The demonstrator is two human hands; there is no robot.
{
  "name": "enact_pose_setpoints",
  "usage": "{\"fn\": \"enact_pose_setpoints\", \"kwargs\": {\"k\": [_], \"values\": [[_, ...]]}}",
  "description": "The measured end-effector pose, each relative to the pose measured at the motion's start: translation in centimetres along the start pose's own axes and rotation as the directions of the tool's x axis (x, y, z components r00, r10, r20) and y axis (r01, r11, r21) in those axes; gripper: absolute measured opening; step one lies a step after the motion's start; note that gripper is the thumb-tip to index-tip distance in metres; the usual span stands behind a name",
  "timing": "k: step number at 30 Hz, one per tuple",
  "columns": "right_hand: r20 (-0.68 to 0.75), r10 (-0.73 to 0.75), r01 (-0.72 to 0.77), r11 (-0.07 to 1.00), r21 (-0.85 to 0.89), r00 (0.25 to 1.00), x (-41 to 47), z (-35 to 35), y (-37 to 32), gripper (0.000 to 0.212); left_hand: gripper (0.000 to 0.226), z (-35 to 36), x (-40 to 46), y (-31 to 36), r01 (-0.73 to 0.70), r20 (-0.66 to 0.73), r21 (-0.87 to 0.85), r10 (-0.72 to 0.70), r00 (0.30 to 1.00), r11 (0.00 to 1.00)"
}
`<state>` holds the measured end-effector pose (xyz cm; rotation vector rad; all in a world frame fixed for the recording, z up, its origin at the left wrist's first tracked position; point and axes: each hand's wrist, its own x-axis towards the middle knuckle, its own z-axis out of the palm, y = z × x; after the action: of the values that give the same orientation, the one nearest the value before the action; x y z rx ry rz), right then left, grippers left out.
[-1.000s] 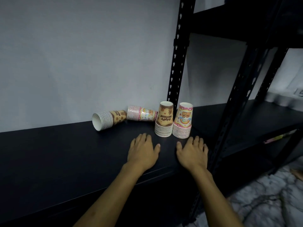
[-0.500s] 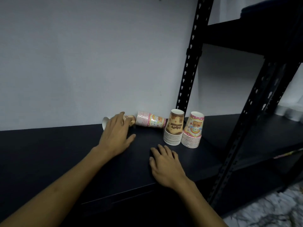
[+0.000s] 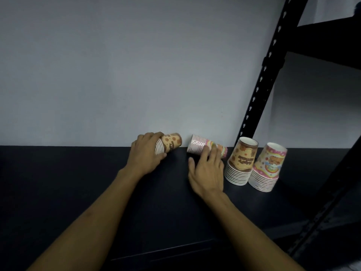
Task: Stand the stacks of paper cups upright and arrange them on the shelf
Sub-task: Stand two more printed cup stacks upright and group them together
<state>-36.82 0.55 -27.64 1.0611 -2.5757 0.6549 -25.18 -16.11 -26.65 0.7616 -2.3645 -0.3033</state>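
Four cup stacks sit at the back of the black shelf (image 3: 78,192). A brown stack (image 3: 172,142) lies on its side by the wall, and my left hand (image 3: 145,153) grips its rim end. A pink stack (image 3: 199,146) lies on its side just to the right; my right hand (image 3: 208,171) reaches it with straight fingers touching its middle. Further right, a brown stack (image 3: 241,162) and a pink stack (image 3: 267,169) stand rim-down side by side.
A grey wall (image 3: 136,65) closes the back of the shelf. A black perforated upright post (image 3: 261,85) rises right behind the standing stacks. An upper shelf board (image 3: 332,42) hangs at the top right, and another post (image 3: 332,222) crosses the lower right.
My left hand has closed around the lying brown stack. My right hand moved forward from the shelf surface to the lying pink stack. The view shifted left and closer.
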Motion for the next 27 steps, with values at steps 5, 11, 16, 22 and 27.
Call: {"fn": "enact_pose_setpoints", "kwargs": {"k": [5,11,16,22,27], "values": [[-0.061,0.186,-0.181,0.98,0.085,0.981,3.5,1.6,-0.7,0.073,0.071,0.2,0.2,-0.8,-0.016,-0.022,-0.059,0.015,1.0,0.998],[0.027,0.235,-0.234,0.939,0.252,0.972,5.5,2.3,-0.2,0.07,0.071,0.4,0.7,-1.8,0.041,-0.05,-0.189,-0.051,0.997,0.981],[-0.048,0.049,-0.017,0.86,0.509,0.998,5.5,2.2,0.4,0.054,0.07,0.1,0.5,-2.1,0.084,-0.056,-0.254,-0.101,0.993,0.964],[0.025,0.137,-0.121,0.759,0.64,0.99,5.9,2.1,1.3,0.06,0.068,-0.3,0.7,-2.3,0.141,-0.023,-0.34,-0.158,0.987,0.93],[0.13,0.098,-0.16,0.731,0.663,0.987,6.0,1.8,1.6,0.052,0.068,-0.6,0.7,-2.0,0.14,0.006,-0.294,-0.145,0.989,0.945]]}}
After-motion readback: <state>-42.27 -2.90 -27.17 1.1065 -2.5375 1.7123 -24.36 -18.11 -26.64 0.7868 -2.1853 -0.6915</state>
